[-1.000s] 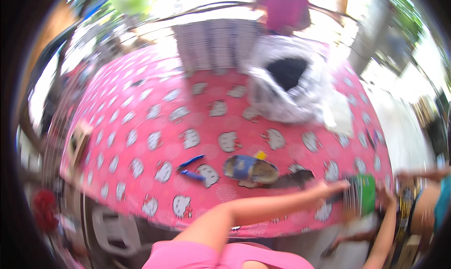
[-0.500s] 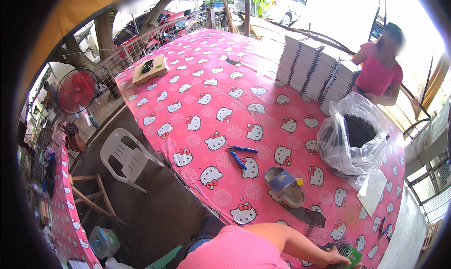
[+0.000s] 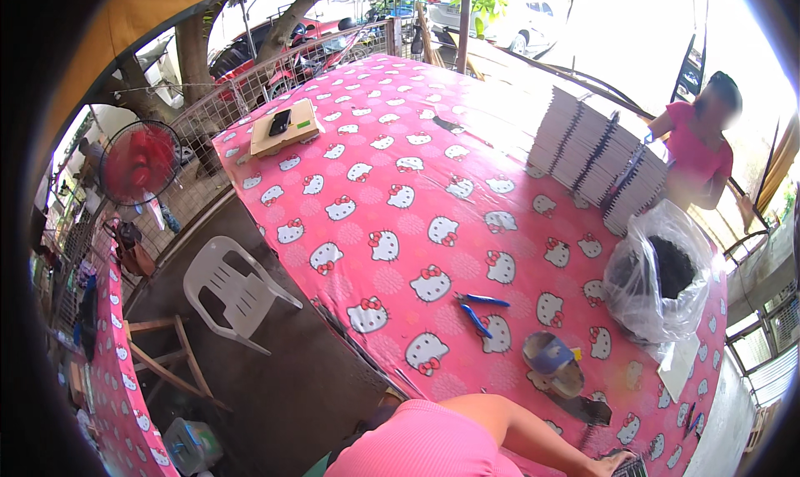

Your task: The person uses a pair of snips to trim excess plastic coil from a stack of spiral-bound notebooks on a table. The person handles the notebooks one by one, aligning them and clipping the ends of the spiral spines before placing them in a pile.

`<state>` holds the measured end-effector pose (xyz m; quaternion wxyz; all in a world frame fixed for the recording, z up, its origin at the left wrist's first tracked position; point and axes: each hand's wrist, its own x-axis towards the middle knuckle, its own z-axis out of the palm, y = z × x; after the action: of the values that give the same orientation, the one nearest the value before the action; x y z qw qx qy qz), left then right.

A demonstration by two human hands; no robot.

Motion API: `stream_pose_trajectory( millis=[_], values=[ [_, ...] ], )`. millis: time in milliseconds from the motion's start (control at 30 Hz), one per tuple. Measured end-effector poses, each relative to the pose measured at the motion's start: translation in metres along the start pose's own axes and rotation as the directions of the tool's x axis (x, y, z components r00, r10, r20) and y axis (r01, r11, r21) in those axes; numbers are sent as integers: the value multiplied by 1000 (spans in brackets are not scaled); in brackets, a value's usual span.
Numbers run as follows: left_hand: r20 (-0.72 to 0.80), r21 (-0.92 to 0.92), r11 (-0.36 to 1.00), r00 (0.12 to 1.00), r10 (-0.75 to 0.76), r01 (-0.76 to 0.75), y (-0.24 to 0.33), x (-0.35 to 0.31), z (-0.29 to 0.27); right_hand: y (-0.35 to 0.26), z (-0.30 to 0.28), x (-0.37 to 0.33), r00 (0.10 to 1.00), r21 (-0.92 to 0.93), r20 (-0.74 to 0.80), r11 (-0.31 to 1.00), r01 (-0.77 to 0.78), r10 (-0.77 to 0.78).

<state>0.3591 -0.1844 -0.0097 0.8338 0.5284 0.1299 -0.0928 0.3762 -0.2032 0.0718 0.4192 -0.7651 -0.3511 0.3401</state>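
Note:
My left hand (image 3: pixel 611 464) is low in the picture, at the end of a bare arm that reaches right across the table. It is at the edge of a dark object (image 3: pixel 632 467) with a grid of small pale marks, mostly cut off by the lower edge. Its fingers are partly out of the picture, so their grip is unclear. My right hand does not show. Farther up the table are blue-handled nippers (image 3: pixel 478 309), handles spread, and a worn slipper with a blue strap (image 3: pixel 552 362).
A clear plastic bag (image 3: pixel 627 287) of black material stands at the right. Behind it are stacked spiral-bound books (image 3: pixel 575 144) and a person (image 3: pixel 700 144) in pink. A cardboard box (image 3: pixel 265 143) bears a phone (image 3: pixel 281 122). A white chair (image 3: pixel 229 281) and red fan (image 3: pixel 140 162) stand left.
The view has shifted, so the table's things sit farther right. A green item at my left hand has left the picture, and less of the dark gridded object shows.

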Motion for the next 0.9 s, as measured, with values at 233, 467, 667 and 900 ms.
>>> stream_pose_trajectory(
  millis=[233, 467, 667, 900],
  values=[
    [335, 198, 859, 856, 393, -472, -9, -108, -82, -38, 66, -24, 995, -90, -83, 995, 50, -58],
    [504, 212, 572, 590, 631, -793, -34, -169, -141, -59, 111, -43, 984, -173, -150, 982, 74, -100],
    [562, 139, 433, 431, 706, -890, -55, -189, -157, -74, 130, -61, 968, -249, -233, 968, 38, -97],
    [629, 10, 364, 289, 721, -931, -65, -192, -164, -76, 119, -101, 917, -318, -389, 947, -47, -85]
  ],
)
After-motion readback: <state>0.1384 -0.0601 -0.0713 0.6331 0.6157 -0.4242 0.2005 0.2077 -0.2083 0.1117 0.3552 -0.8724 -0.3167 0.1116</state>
